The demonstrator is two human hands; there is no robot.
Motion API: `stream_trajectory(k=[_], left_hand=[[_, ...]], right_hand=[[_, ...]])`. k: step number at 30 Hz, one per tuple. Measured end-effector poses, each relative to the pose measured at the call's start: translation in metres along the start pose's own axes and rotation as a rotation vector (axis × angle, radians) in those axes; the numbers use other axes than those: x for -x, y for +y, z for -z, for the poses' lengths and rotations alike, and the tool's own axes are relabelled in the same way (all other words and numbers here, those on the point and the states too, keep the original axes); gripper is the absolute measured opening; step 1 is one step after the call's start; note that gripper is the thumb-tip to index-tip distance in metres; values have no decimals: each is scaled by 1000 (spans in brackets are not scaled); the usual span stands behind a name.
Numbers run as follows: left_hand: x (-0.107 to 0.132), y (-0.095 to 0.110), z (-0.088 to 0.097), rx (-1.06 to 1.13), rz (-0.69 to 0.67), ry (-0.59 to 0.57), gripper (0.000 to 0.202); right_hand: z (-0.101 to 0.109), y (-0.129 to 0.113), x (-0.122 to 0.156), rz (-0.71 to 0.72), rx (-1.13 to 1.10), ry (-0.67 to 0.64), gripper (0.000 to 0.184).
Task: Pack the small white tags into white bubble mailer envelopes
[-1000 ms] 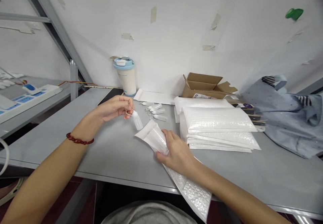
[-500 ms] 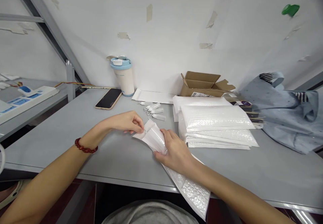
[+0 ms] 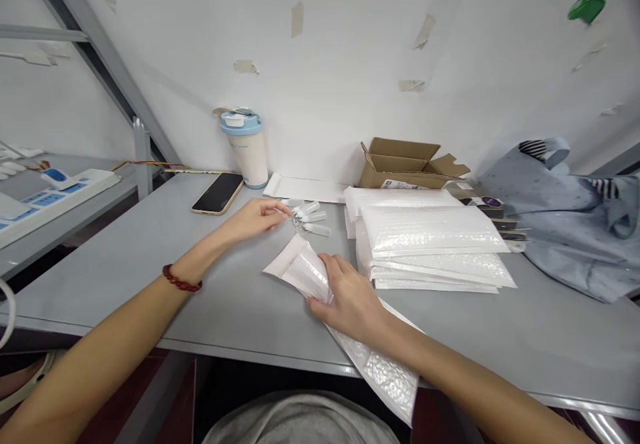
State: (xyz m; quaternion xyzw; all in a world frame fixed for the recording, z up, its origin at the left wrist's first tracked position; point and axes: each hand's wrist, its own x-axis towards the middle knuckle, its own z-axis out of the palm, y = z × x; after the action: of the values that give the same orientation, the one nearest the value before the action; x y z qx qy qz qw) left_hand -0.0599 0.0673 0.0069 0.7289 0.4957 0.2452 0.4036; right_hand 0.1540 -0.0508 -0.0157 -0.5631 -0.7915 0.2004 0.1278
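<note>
My right hand [image 3: 350,297] grips a white bubble mailer [image 3: 305,272] that lies on the grey table [image 3: 150,251], its mouth held apart toward the left. The mailer's lower end hangs over the table's front edge. My left hand [image 3: 255,219] reaches forward with loosely curled fingers, and its fingertips touch a small group of little white plastic bottles [image 3: 311,219]. Nothing shows inside that hand. A red bead bracelet [image 3: 181,280] sits on my left wrist.
A stack of white bubble mailers [image 3: 430,244] lies right of my hands. Behind it stands an open cardboard box [image 3: 407,164]. A phone [image 3: 218,193] and a blue-lidded cup [image 3: 245,144] sit at the back. Blue cloth [image 3: 565,217] lies far right; a power strip [image 3: 55,194] far left.
One second ago my left hand held a small bottle above the mailer's mouth. It went to the mouth, came away without the bottle, and now reaches the loose bottles farther back. My right hand stayed.
</note>
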Motion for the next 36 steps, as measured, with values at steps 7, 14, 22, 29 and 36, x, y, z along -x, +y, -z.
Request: stream_trajectory(k=[7, 14, 22, 29, 36], left_hand=[[-14, -15, -40, -218, -48, 110, 21], [-8, -1, -12, 137, 29, 28, 18], [10, 7, 30, 357, 57, -65, 12], [14, 5, 41, 405, 101, -118, 17], [15, 3, 39, 294, 184, -423, 17]], right_hand=[[-1, -2, 1, 18, 32, 2, 52], [0, -3, 1, 21, 31, -9, 52], [0, -2, 1, 5, 20, -1, 55], [-1, -3, 1, -16, 13, -14, 60], [-2, -2, 0, -5, 18, -9, 61]])
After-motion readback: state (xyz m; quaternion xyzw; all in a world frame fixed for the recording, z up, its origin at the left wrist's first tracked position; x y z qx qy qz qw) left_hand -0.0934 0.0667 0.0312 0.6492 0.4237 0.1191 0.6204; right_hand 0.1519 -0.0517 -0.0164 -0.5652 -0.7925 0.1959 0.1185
